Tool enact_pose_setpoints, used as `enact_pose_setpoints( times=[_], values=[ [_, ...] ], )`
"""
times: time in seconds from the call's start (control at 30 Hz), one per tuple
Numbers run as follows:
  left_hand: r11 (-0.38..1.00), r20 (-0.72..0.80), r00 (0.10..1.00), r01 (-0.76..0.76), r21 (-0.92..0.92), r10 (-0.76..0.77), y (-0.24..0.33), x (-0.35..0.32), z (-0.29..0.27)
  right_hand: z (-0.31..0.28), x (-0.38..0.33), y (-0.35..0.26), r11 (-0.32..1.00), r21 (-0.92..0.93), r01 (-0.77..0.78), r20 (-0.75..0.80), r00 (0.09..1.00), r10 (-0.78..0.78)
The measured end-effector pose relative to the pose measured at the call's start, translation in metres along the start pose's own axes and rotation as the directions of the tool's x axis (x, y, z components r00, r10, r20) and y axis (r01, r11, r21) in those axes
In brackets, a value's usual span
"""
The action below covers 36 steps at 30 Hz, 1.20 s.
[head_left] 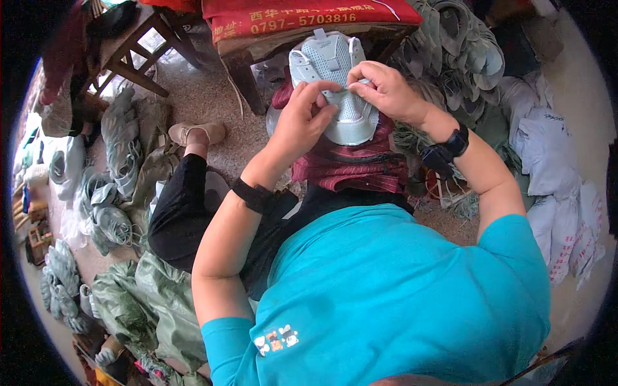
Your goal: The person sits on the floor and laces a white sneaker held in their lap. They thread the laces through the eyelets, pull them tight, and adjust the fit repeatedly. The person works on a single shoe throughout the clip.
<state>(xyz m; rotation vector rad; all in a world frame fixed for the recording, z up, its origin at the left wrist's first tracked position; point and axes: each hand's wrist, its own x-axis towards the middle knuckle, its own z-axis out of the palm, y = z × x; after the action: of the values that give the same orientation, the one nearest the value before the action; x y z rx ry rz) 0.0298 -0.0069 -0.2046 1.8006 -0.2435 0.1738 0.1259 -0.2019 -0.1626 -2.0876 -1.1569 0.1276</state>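
A pale blue-grey mesh shoe upper (pixel 331 61) rests on a dark red striped cloth (pixel 351 164) over my lap. My left hand (pixel 302 119) pinches the upper at its middle, fingers curled on the mesh. My right hand (pixel 383 87) grips the same spot from the right, thumb and fingers pressed on the tongue area. Both wrists carry black bands. Whether a lace or a needle lies between my fingers is too small to tell.
Piles of similar grey-green uppers lie at the left (pixel 119 138) and at the upper right (pixel 463 45). White sacks (pixel 553 167) sit on the right. A wooden stool (pixel 138 48) and a bench with a red cushion (pixel 309 16) stand ahead. Green bags (pixel 151 299) lie lower left.
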Motion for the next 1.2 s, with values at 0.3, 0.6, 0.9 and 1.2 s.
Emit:
enact_pose_setpoints(
  times=[0.3,0.6,0.9,1.2],
  values=[
    [1.000,-0.029,0.999,0.025,0.015,-0.025,0.001,0.003,0.001,-0.005,0.008,-0.007,0.989,0.051,-0.140,-0.014,0.990,0.141],
    [0.983,-0.079,0.990,0.107,-0.148,-0.120,-0.004,0.005,0.009,0.003,0.008,-0.005,0.964,0.148,-0.222,0.019,0.975,0.221],
    [0.968,-0.283,0.946,-0.092,0.233,0.158,-0.009,0.001,0.019,-0.007,0.011,-0.013,0.991,0.093,-0.097,0.156,0.984,0.081],
    [0.670,-0.188,0.906,-0.130,0.730,0.380,0.012,-0.006,-0.046,-0.010,0.008,-0.002,0.893,0.348,-0.286,0.237,0.948,0.211]
  ],
)
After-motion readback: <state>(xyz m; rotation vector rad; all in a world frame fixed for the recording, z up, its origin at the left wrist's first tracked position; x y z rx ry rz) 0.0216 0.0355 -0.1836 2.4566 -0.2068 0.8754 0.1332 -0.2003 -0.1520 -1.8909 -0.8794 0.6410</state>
